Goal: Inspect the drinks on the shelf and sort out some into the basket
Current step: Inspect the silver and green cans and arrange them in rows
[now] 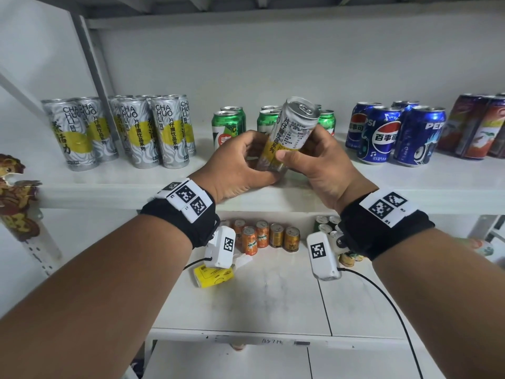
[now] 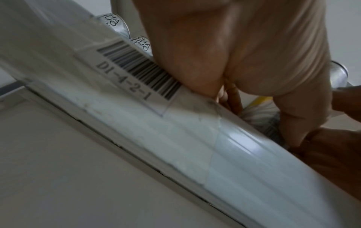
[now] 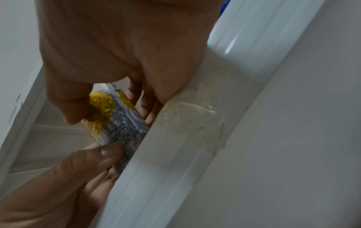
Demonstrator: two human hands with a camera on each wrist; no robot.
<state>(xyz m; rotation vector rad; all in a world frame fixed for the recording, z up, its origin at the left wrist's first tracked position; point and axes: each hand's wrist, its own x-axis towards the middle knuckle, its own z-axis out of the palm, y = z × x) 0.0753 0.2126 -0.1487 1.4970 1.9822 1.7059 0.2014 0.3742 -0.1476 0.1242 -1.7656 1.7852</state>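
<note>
A tall silver can with a yellow patch (image 1: 290,129) is held tilted above the front of the middle shelf (image 1: 109,184), its top leaning right and away. My left hand (image 1: 240,162) grips its lower end from the left. My right hand (image 1: 308,157) grips its middle from the right, thumb across the label. The right wrist view shows the can's label (image 3: 119,121) between my right thumb and fingers. In the left wrist view my left hand (image 2: 244,64) hides most of the can (image 2: 259,112). No basket is in view.
Several matching silver cans (image 1: 142,129) stand at the shelf's left, green cans (image 1: 228,127) behind my hands, blue Pepsi cans (image 1: 396,135) to the right, red cans (image 1: 481,129) at the far right. Small orange and gold cans (image 1: 265,236) and a yellow packet (image 1: 213,277) sit on the lower shelf.
</note>
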